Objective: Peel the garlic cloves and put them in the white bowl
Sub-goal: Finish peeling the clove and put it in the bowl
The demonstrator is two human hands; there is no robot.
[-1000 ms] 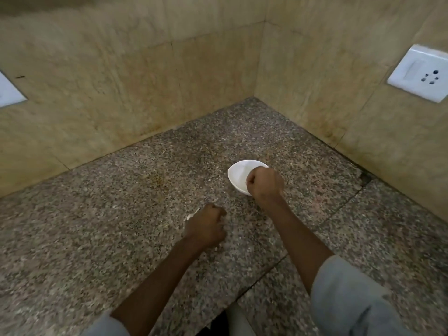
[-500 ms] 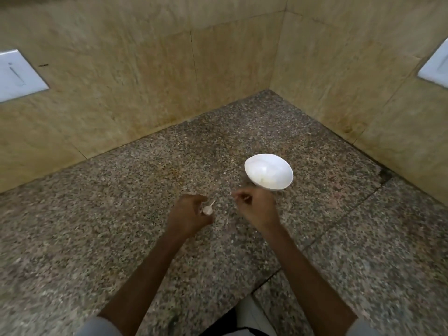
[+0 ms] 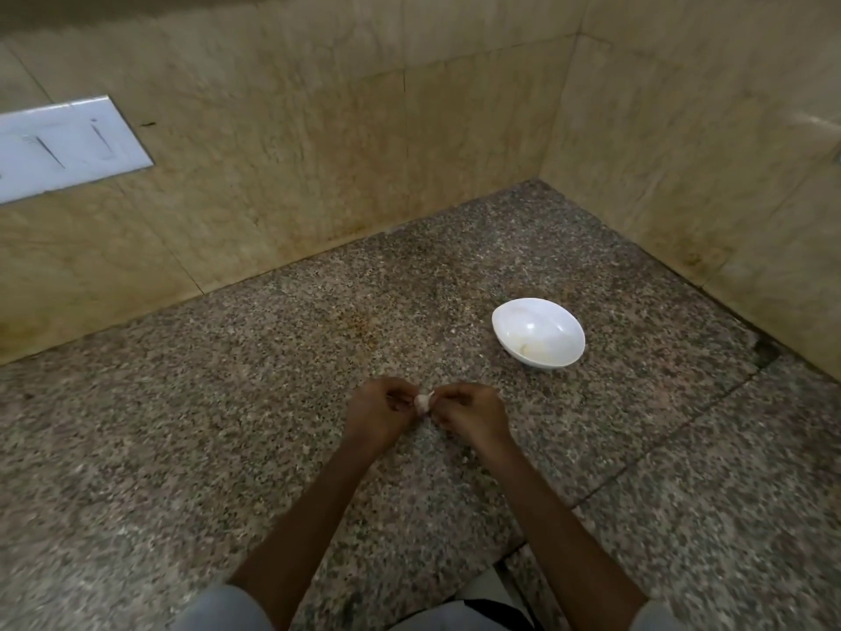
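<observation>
Left hand (image 3: 380, 414) and right hand (image 3: 471, 414) meet over granite counter (image 3: 227, 425) middle — fingers of both curled, pinching 1 garlic clove (image 3: 423, 401) between them. White bowl (image 3: 538, 332) toward back right corner — pale bits inside.

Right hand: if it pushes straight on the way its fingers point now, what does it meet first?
The garlic clove it pinches, then the left hand just behind it, as far as depth shows. The right hand points away from the white bowl.
</observation>
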